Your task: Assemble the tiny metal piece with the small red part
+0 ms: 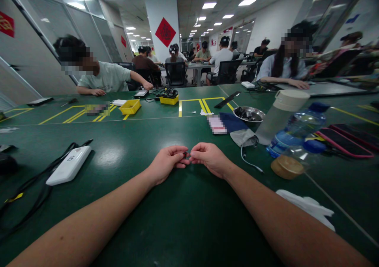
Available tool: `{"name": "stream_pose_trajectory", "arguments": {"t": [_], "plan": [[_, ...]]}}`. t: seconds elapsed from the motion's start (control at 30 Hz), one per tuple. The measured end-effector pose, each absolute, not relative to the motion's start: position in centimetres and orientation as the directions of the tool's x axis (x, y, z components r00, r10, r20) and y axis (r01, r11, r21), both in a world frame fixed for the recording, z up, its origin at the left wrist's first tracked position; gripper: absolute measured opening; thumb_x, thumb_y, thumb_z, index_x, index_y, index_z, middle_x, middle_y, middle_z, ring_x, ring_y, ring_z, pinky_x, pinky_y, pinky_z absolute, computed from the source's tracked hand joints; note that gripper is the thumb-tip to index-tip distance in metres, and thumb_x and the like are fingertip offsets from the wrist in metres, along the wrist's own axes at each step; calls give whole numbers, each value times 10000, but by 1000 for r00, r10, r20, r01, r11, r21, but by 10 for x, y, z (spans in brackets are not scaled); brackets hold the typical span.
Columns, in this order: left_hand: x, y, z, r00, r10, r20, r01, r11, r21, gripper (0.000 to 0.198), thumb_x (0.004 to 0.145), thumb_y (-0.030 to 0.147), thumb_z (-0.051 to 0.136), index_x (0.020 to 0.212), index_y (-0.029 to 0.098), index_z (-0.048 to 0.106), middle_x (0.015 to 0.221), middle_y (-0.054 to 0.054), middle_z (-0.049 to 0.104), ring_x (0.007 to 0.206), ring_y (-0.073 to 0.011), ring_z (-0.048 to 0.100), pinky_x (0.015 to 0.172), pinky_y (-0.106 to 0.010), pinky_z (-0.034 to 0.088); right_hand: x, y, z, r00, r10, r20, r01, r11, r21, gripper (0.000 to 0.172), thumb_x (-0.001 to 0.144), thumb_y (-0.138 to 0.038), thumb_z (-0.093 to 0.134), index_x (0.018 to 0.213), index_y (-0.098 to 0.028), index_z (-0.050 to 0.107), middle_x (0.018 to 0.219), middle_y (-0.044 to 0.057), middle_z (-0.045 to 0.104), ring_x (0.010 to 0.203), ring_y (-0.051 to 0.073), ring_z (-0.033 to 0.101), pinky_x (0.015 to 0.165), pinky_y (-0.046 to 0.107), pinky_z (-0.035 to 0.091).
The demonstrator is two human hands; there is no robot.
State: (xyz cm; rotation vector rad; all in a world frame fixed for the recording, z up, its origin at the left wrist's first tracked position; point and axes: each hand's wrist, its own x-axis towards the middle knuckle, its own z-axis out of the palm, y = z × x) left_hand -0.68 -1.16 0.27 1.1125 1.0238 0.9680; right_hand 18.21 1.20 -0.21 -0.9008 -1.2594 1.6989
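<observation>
Left hand: thumb and fingertips closed on a small dark part, its details too small to tell; right hand: at three o'clock of the part, fingertips just beside it, thumb and forefinger narrow; whether they touch or hold anything, cannot tell; both hands above a green table; the part in front of the wearer, between the hands; at nine o'clock, one white power bank, black cables alongside; at eleven, one yellow tray; just short of twelve, a second tray, bearing dark cables; at one, a blue-and-grey pouch and, behind it, a metal bowl with dark items; at two, a tumbler and a blue-capped bottle; at three, a white cord, then a jar of brown liquid; at four, white tissue; at ten, across the table, one seated co-worker.
</observation>
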Motion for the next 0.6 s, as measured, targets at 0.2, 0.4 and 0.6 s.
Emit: {"name": "stream_pose_trajectory", "arguments": {"t": [0.2, 0.4, 0.6], "plan": [[-7, -10, 3, 248, 951, -187, -182, 235, 955, 242, 845, 99, 588, 1084, 98, 630, 950, -124, 719, 755, -125, 706, 695, -204, 568, 182, 15, -1, -408, 902, -139, -271, -265, -926, 72, 779, -200, 663, 784, -129, 653, 752, 85, 719, 722, 160, 700, 735, 304, 557], [-5, -14, 1, 245, 968, -57, -37, 68, 997, 249, 779, 113, 670, 1018, 149, 607, 944, -47, 694, 757, -101, 678, 744, -227, 545, 180, 12, -1, -395, 912, -112, -212, -210, -954, 106, 711, -120, 689, 802, -137, 638, 774, 68, 721, 721, 164, 712, 767, 322, 563], [-5, -12, -3, 212, 977, 33, 212, -79, 974, 243, 781, 124, 606, 1018, 168, 578, 875, -37, 707, 771, -159, 695, 682, -262, 525, 177, 8, -3, -403, 915, -24, -106, -73, -992, 207, 696, -123, 692, 890, -150, 624, 751, 26, 709, 705, 142, 689, 696, 276, 533]]}}
